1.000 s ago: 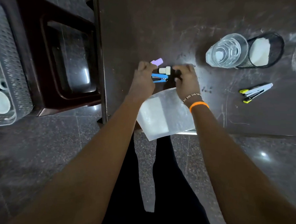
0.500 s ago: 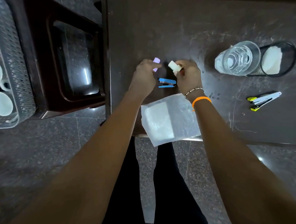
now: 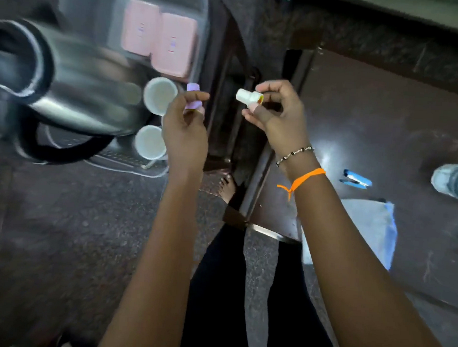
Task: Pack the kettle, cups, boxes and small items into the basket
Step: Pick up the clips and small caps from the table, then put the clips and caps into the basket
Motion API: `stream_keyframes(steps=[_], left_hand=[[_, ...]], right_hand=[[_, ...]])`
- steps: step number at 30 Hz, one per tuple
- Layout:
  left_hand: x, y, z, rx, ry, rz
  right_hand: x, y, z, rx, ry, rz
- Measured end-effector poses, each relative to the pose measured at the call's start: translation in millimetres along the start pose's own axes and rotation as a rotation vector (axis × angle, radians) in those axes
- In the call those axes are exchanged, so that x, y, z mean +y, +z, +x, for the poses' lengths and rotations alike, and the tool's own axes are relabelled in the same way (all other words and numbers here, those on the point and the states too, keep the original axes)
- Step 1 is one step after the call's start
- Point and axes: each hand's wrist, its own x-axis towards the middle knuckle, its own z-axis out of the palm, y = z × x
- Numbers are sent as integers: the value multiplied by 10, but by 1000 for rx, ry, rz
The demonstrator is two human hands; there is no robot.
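Currently: steel kettle [image 3: 75,83] at 9 o'clock in clear basket [image 3: 202,16], blurred. Pink boxes [image 3: 161,41] at 11, two white cups [image 3: 159,95] beside kettle. Left hand [image 3: 185,125] pinches small purple item [image 3: 193,97] over basket edge. Right hand [image 3: 277,114] pinches small white bottle [image 3: 248,97], fingers curled. Blue stapler [image 3: 356,179] on table [image 3: 387,116] at 3.

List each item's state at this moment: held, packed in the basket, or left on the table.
purple item: pinched in left hand
white bottle: pinched in right hand
kettle: in basket
two cups: in basket, upright
pink boxes: in basket, side by side
blue stapler: on table
clear pouch: on table, overhanging the edge
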Motion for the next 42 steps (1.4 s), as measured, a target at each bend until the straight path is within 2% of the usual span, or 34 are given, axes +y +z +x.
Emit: stream_keyframes(steps=[4, 10, 14, 20, 23, 28, 30, 32, 38, 42], left_hand=[[200, -348, 542, 46, -2, -25], [485, -365, 1267, -5, -28, -18], [529, -268, 1629, -99, -41, 5], [526, -206, 1812, -231, -134, 71], [531, -203, 1723, -179, -128, 18], [512, -256, 1113, -21, 97, 67], [431, -216, 811, -42, 126, 38], [320, -93, 457, -151, 84, 22], [-78, 564, -492, -534, 51, 270], [-280, 1120, -957, -744, 161, 465]], right_hand=[[-271, 670, 205, -72, -16, -13], [-583, 1242, 635, 29, 85, 224], [-685, 1367, 879, 119, 126, 208], [-717, 1379, 995, 125, 174, 221], [-712, 1321, 838, 180, 150, 330], [-592, 925, 440, 227, 169, 477], [-419, 650, 277, 264, 175, 430], [-180, 327, 104, 323, 176, 322], [666, -783, -338, 511, 286, -183], [1069, -1456, -602, 609, 347, -238]])
